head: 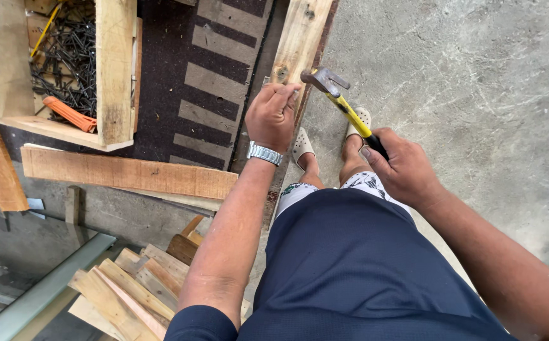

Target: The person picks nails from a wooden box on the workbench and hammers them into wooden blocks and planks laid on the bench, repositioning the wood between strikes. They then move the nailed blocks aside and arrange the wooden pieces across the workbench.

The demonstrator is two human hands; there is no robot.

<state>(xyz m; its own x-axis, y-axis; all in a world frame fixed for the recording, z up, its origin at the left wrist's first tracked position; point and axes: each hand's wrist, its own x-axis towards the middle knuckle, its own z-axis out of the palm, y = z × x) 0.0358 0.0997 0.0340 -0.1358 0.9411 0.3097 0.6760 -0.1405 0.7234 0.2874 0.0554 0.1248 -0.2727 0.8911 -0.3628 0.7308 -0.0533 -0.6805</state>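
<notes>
1. Seen from above, the right hand (404, 167) is wrapped around the black grip of a yellow-handled hammer (344, 107), its metal head just beside the left hand.
2. The left hand (273, 113), wearing a silver watch (265, 153), is curled closed against a long wooden plank (299, 38).
3. A wooden box of dark nails (72, 57) sits well apart, upper left.
</notes>
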